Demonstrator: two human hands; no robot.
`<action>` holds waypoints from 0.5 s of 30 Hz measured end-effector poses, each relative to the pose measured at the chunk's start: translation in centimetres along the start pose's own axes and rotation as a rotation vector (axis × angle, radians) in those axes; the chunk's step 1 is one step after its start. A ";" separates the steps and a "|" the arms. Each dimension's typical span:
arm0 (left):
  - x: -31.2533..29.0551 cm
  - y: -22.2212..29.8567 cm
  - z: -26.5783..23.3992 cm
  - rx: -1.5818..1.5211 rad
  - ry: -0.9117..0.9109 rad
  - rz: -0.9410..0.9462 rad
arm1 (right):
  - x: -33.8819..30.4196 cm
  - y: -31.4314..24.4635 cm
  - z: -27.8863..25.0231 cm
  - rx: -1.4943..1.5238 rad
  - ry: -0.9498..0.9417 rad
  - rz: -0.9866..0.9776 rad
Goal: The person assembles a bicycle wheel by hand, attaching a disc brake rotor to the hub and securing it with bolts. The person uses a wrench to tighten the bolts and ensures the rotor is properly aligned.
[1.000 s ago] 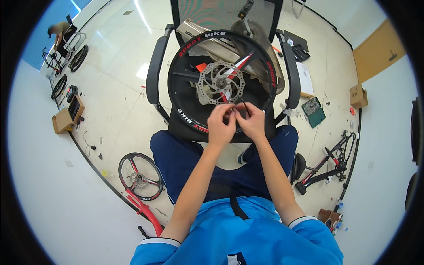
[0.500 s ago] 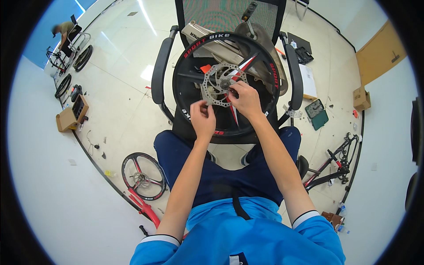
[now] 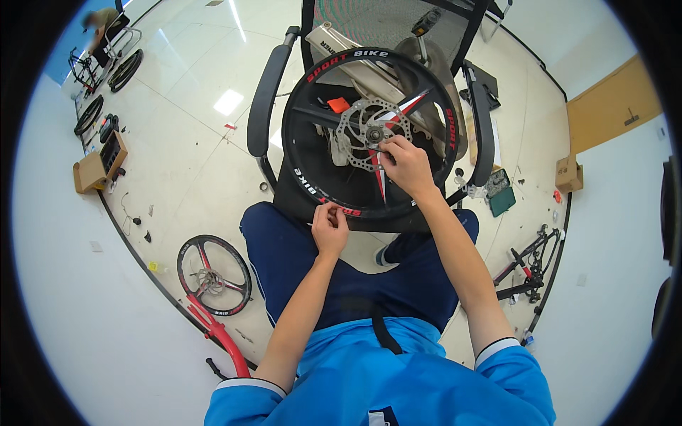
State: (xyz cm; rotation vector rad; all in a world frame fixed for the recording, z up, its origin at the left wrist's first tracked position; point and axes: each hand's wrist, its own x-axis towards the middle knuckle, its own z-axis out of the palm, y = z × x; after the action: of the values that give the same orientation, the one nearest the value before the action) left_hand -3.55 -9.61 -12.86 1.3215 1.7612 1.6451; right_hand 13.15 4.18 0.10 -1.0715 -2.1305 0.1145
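Observation:
A black bicycle wheel [image 3: 440,92] with red and white marks lies flat on the seat of an office chair. At its hub sits a silver brake disc [image 3: 349,145] with many holes. My right hand [image 3: 406,168] is closed in a pinch beside the hub, over the disc's lower right part. Whatever is between those fingertips is too small to make out. At the wheel's near edge, my left hand [image 3: 330,228] is curled, its fingertips pressed on the rim. A crumpled clear plastic bag [image 3: 337,148] and an orange-red piece [image 3: 338,105] show between the spokes.
Armrests [image 3: 270,99] flank the wheel, and silver frame parts [image 3: 348,53] lie behind it. Another wheel [image 3: 213,275] and a red frame [image 3: 226,337] are on the floor at left. A dark bike frame [image 3: 529,273] lies at right. Far left, a person [image 3: 106,32] sits beside bicycle parts.
My left hand has moved from the disc's edge down to the wheel's near rim. The right hand stays by the hub. The whole view has shifted and turned slightly.

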 end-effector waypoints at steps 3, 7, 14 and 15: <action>-0.1 0.2 0.6 -0.018 -0.023 -0.031 | 0.4 0.0 0.1 0.052 -0.033 0.006; 0.0 0.4 0.2 -0.023 -0.007 -0.011 | 1.2 -0.5 -0.2 0.078 -0.049 0.083; 1.5 3.9 0.1 -0.093 -0.051 0.095 | 0.9 -1.0 0.7 0.129 0.061 0.190; 2.6 5.2 0.3 -0.118 -0.051 0.151 | 0.7 -0.9 0.8 0.125 0.069 0.207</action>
State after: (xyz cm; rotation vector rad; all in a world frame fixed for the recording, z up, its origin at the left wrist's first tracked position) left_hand -2.59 -8.02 -7.33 1.4589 1.5431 1.7495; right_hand 11.78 4.26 0.28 -1.2011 -1.9208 0.2999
